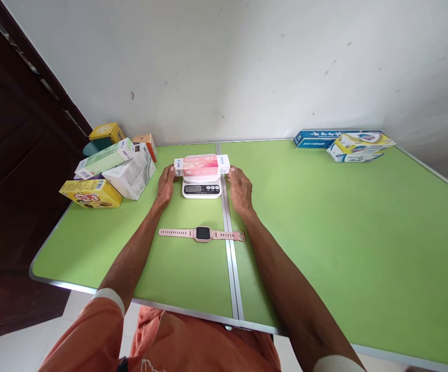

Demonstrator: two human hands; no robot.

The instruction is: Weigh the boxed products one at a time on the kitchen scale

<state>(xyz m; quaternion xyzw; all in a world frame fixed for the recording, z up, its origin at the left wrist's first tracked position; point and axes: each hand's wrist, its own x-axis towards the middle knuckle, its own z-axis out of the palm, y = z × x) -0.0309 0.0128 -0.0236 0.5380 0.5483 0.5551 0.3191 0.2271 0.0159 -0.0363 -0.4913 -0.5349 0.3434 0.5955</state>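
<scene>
A long pink-and-white carton [201,165] lies crosswise over the platform of a small white digital scale [202,191]. My left hand [166,184] grips the carton's left end, and the fingers of my right hand [241,187] close on its right end. Whether the carton's weight rests on the platform I cannot tell. The scale's display and buttons face me, but no reading can be made out. Nearer to me, a pink smartwatch [203,234] is laid out flat with its strap stretched sideways and its screen dark.
Several cartons, among them a white box [133,173] and a yellow box [91,194], are heaped at the left. A blue box [317,139] and a yellow-white box [357,146] lie at the back right. A metal seam [232,268] crosses the green table [324,232] by the wall.
</scene>
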